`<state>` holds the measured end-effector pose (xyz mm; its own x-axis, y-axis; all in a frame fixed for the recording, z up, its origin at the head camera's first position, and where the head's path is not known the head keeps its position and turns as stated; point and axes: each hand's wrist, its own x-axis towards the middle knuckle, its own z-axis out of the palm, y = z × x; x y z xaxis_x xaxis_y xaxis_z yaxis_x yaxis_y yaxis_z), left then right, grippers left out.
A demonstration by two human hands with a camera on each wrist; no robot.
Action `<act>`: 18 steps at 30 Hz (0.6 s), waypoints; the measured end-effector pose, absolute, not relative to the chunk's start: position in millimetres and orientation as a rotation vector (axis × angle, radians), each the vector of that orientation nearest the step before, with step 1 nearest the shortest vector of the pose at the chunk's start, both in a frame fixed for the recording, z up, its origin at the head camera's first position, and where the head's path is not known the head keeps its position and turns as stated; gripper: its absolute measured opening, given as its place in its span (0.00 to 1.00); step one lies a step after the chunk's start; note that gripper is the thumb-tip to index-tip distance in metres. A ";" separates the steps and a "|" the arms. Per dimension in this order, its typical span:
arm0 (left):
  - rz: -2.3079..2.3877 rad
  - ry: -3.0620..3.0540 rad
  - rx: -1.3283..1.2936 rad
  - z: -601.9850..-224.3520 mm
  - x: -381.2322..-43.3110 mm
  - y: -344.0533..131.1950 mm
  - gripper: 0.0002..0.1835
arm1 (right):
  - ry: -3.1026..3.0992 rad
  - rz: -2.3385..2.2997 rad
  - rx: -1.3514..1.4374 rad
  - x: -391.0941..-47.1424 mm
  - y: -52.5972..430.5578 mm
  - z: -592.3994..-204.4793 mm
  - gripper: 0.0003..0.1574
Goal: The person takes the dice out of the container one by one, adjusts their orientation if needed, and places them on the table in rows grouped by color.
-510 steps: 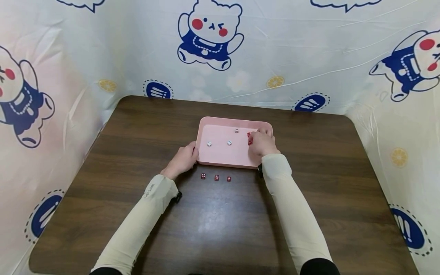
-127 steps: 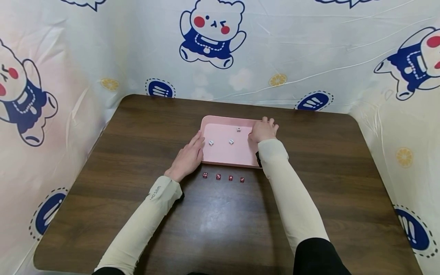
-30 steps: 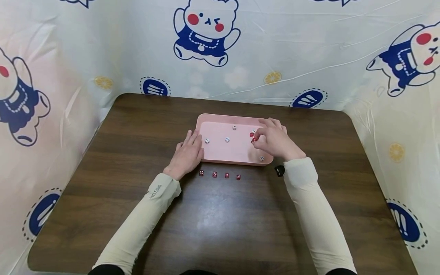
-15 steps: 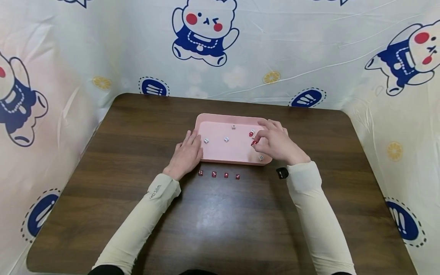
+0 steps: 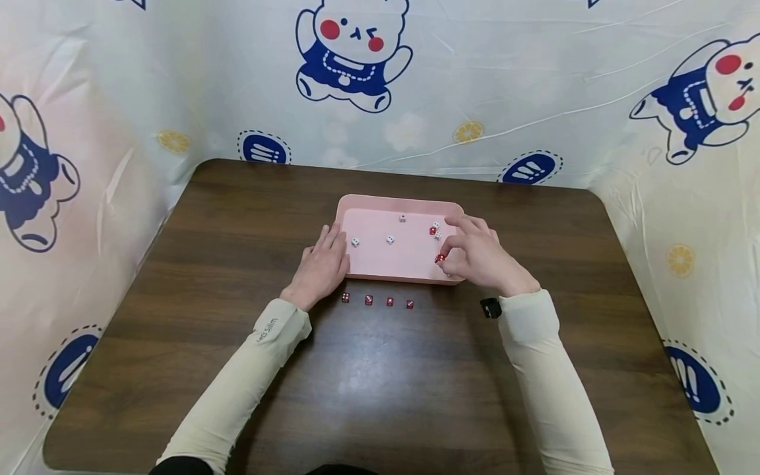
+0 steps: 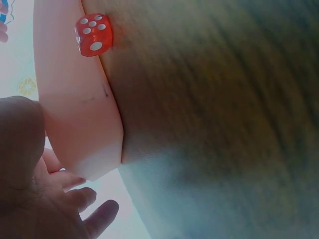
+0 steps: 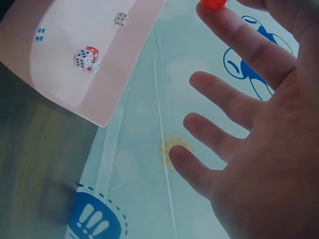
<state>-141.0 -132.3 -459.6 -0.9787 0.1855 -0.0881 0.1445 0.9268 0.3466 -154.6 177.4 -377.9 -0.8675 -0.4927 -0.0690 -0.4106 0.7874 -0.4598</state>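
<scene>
Head view: left hand [image 5: 319,269], fingers straight, touches the tray [image 5: 380,260]; right hand [image 5: 479,258] pinches a red die [image 5: 440,258] above it!

Brown table [image 5: 380,369], bear-print backdrop [image 5: 463,79]

Red dice [image 6: 94,38] glossy, translucent plastic; tray [image 5: 386,260] smooth plastic; tabletop [image 5: 267,218] wood-grained, faint sheen; backdrop [image 5: 522,72] creased sheeting.

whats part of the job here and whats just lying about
Apparently job-related:
right hand, pinching a red die
pink tray
left hand at its left edge
another red die in the tray
four red dice, lined up

Probably incidental:
white dice in the tray
printed cloth
</scene>
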 end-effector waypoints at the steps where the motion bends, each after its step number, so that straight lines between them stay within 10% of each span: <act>1: 0.520 2.968 0.257 -459.6 -141.2 -132.4 0.30 | 2.789 -0.652 -0.710 -154.3 177.7 -379.0 0.03; 18: 0.547 2.972 0.255 -461.7 -141.7 -132.5 0.29 | 2.781 -0.626 -0.774 -139.8 180.0 -393.1 0.02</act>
<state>-141.7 -132.5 -461.7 -0.9800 0.1836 -0.0764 0.1444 0.9210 0.3619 -139.8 180.0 -393.1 -0.8465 -0.5284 -0.0653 -0.4494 0.7749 -0.4445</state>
